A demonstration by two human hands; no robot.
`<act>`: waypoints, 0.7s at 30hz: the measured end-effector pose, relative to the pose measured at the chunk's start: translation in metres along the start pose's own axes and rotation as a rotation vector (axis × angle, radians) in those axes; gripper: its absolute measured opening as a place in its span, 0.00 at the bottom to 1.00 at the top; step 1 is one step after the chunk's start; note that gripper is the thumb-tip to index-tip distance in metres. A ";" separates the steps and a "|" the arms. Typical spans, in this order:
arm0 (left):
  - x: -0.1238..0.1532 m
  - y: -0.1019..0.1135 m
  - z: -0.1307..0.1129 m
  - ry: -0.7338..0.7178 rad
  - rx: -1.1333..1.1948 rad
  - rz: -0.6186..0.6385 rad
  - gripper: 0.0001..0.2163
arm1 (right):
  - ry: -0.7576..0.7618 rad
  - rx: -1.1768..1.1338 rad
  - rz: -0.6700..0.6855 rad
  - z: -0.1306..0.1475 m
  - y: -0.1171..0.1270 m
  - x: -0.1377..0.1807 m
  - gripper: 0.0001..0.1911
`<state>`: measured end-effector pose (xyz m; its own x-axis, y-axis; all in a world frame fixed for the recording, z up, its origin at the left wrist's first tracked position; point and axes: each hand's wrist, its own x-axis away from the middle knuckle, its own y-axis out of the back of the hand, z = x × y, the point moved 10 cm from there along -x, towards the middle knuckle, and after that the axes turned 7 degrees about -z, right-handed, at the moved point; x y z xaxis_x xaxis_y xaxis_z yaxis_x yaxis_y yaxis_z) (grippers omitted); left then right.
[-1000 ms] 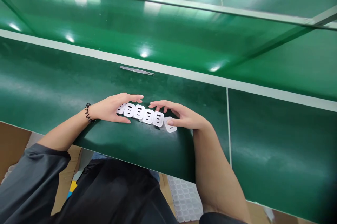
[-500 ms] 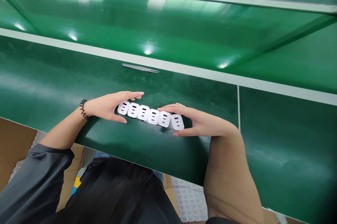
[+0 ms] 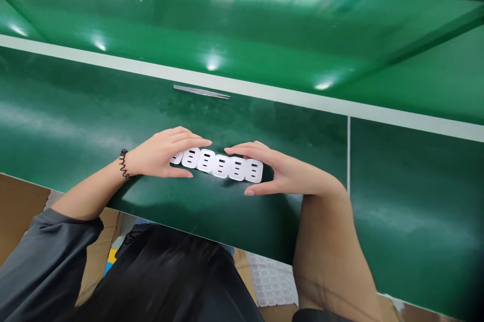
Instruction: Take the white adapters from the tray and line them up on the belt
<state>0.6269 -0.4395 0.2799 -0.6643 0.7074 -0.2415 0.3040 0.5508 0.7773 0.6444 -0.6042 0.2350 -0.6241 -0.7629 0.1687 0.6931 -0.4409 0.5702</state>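
Note:
Several white charger blocks (image 3: 221,165) with three dark slots each stand side by side in one tight row on the green table (image 3: 75,110). My left hand (image 3: 162,153) cups the row's left end, fingers curved over the back and thumb in front. My right hand (image 3: 282,171) cups the right end the same way, fingers over the top of the last blocks. Both hands press the row together from the ends. A black coil band sits on my left wrist.
Metal tweezers (image 3: 201,91) lie farther back beside the pale strip (image 3: 287,99) along the conveyor belt (image 3: 264,35). Below the table edge are cardboard (image 3: 18,201) and a white plastic tray with small cells (image 3: 272,281).
The rightmost block, tilted a second ago, now stands in line. My right hand turned to cup the row's end, and both hands closed in on the row.

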 end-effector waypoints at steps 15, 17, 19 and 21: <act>0.001 -0.001 -0.028 -0.252 -0.257 -0.075 0.20 | 0.275 -0.099 -0.114 0.038 0.004 -0.001 0.34; 0.001 -0.001 -0.029 -0.255 -0.254 -0.073 0.19 | 0.285 -0.103 -0.113 0.039 0.004 -0.001 0.33; 0.002 -0.001 -0.029 -0.252 -0.257 -0.071 0.19 | 0.291 -0.102 -0.112 0.040 0.005 0.000 0.32; 0.002 -0.002 -0.027 -0.243 -0.257 -0.063 0.18 | 0.293 -0.099 -0.120 0.042 0.006 0.000 0.31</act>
<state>0.6064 -0.4509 0.2940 -0.4853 0.7772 -0.4006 0.0653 0.4891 0.8698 0.6337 -0.5871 0.2719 -0.5834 -0.7998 -0.1415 0.6612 -0.5688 0.4891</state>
